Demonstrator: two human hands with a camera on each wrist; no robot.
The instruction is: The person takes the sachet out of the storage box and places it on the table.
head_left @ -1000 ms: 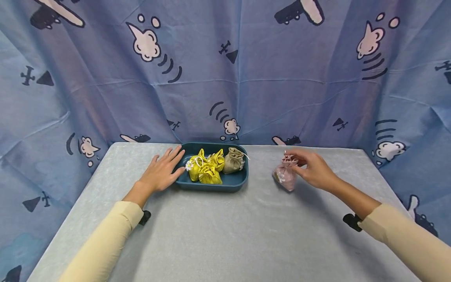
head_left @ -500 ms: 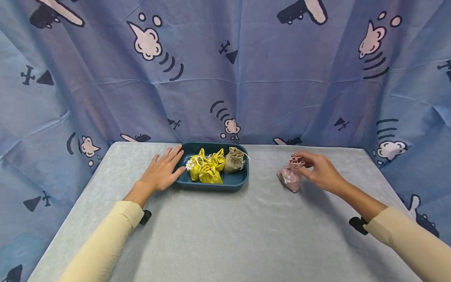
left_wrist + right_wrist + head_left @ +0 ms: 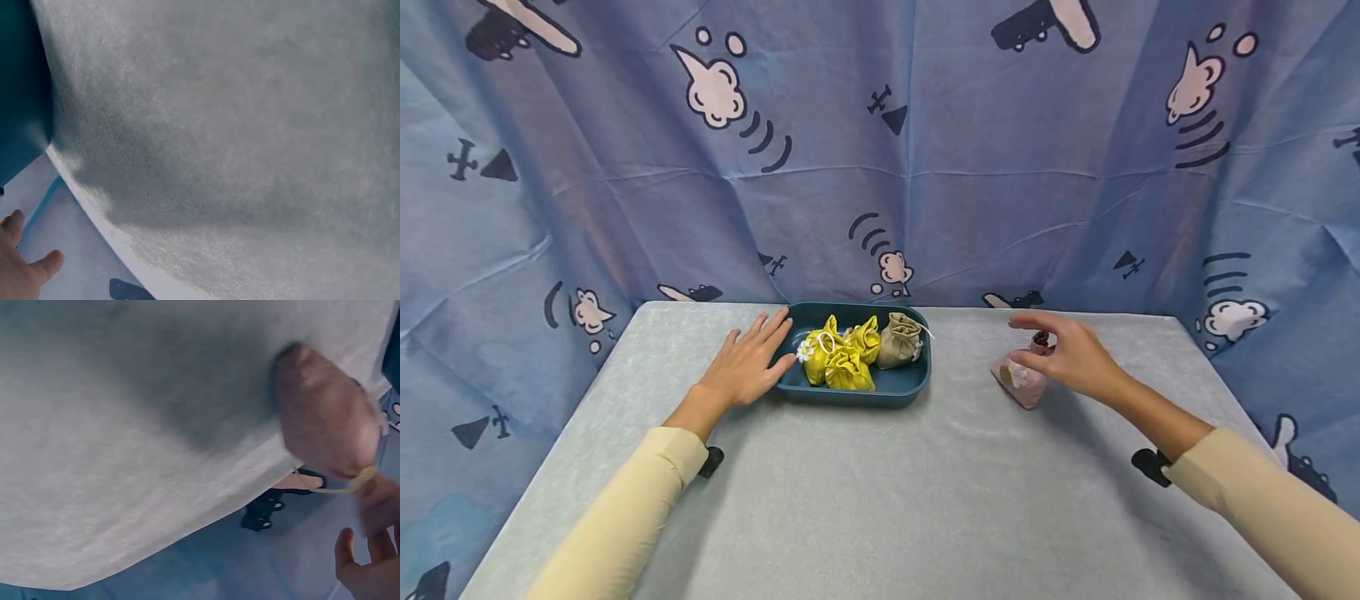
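A dark teal tray (image 3: 850, 400) holds several small drawstring pouches. Three are yellow pouches (image 3: 847, 371), bunched at left and middle; a tan pouch (image 3: 897, 342) stands at its right end. My left hand (image 3: 741, 367) rests with spread fingers at the tray's left rim. To the right of the tray, a pink pouch (image 3: 1026, 387) with a white flower stands on the table, leaning a little. Thumb and index finger of my right hand (image 3: 1075, 354) are parted in front of its gathered neck. In the right wrist view, the pink pouch (image 3: 328, 419) shows its pale cord beside the fingertips.
A light grey cloth covers the table (image 3: 880, 500). Behind it hangs a blue patterned curtain (image 3: 820, 225), which also runs down both sides. A dark wrist strap piece (image 3: 1150, 467) sticks out below the right sleeve.
The pink pouch shifts slightly right while the right hand pinches its neck, then the right thumb and fingers part and let go. The left hand stays where it was.
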